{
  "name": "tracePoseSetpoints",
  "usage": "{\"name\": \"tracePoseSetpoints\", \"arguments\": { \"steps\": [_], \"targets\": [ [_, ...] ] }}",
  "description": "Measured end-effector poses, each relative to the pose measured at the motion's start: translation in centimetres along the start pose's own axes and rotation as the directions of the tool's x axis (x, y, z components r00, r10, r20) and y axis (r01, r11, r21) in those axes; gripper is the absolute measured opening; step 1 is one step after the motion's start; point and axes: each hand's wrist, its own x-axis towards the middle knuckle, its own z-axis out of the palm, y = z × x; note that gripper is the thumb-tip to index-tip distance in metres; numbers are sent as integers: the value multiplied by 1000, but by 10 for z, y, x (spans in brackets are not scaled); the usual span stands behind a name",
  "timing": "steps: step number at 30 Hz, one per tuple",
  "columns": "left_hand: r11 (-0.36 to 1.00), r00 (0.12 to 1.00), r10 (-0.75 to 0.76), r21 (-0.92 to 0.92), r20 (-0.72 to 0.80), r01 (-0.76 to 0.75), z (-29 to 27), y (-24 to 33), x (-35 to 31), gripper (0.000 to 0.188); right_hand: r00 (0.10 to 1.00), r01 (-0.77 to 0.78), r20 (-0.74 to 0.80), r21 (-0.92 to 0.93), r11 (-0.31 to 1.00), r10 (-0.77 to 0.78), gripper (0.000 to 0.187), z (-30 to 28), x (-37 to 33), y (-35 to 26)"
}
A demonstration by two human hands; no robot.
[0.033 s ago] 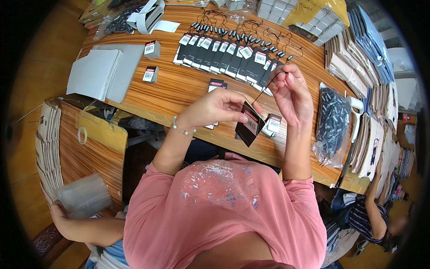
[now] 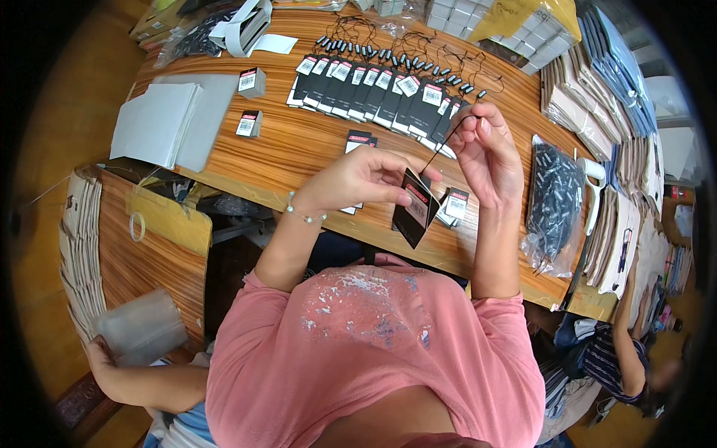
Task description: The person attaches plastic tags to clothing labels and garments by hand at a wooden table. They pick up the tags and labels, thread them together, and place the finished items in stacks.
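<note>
My left hand pinches a black hang tag with a red band and a barcode label, held tilted above the table's near edge. A thin black cord rises from the tag's top. Its upper part is pinched between the thumb and fingers of my right hand, drawn taut between the two hands. Beneath and beside the held tag lie small white label cards. Partly behind my left hand is a stack of black tags. Farther off, a fanned row of black tags has cords and small seals.
Two small label stacks and white sheets lie left. A bag of black cord seals, a white-handled tool and folded garments are right. A box of white packs stands behind. Other people's arms show at both sides.
</note>
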Motion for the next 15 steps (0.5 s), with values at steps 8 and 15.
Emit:
{"name": "tracePoseSetpoints", "arguments": {
  "steps": [8, 15],
  "targets": [
    [911, 964, 159, -407, 211, -61, -4, -18, 12, 9, 990, 108, 102, -129, 986, -95, 12, 17, 0, -8],
    [718, 953, 198, -695, 230, 18, 6, -20, 13, 10, 976, 219, 89, -305, 927, -201, 14, 42, 4, -8]
  ]
}}
